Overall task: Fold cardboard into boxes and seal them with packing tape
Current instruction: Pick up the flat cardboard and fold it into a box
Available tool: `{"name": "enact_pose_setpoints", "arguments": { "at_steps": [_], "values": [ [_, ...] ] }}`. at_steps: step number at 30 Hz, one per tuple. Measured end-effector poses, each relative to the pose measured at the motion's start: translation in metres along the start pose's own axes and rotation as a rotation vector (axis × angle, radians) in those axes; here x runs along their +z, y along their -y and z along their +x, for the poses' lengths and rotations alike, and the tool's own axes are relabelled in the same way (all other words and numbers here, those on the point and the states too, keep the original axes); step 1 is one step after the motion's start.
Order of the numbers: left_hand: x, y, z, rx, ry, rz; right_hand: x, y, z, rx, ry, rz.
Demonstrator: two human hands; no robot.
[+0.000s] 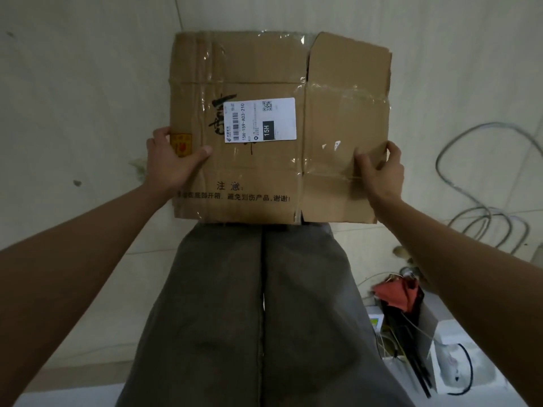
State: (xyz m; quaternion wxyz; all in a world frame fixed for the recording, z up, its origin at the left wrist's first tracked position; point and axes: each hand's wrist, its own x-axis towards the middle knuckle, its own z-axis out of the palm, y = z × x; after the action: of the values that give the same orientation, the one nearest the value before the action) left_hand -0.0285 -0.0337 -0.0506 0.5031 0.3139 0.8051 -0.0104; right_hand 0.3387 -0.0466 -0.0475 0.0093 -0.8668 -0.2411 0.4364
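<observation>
A flattened brown cardboard box [264, 69] is held out in front of me above my legs, its printed side up. It carries a white shipping label [260, 120], old clear tape strips and black printed characters. My left hand [170, 160] grips its left edge, thumb on top near a small orange sticker. My right hand [380, 168] grips the right edge, thumb on the taped face and fingers curled round the rim. At the far right a top flap [349, 60] stands split from the rest. No tape roll is in view.
The floor is pale concrete. Grey cables [484, 207] loop on the floor at the right. At the lower right lie a red cloth [396, 295], black sticks and white boxes [449, 356]. My grey trousers [264, 318] fill the lower middle.
</observation>
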Motion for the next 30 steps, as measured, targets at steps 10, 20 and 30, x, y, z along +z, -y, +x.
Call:
{"name": "enact_pose_setpoints", "arguments": {
  "at_steps": [10, 20, 30],
  "values": [
    [-0.111, -0.078, -0.098, -0.037, -0.084, -0.158, -0.082, 0.093, -0.112, -0.031, 0.063, 0.137],
    [-0.273, -0.209, -0.28, 0.128, -0.17, -0.185, -0.259, 0.238, -0.271, -0.207, -0.064, -0.036],
    [-0.386, -0.324, -0.423, 0.388, -0.302, -0.176, -0.416, 0.319, -0.403, -0.458, -0.178, 0.178]
  ]
}}
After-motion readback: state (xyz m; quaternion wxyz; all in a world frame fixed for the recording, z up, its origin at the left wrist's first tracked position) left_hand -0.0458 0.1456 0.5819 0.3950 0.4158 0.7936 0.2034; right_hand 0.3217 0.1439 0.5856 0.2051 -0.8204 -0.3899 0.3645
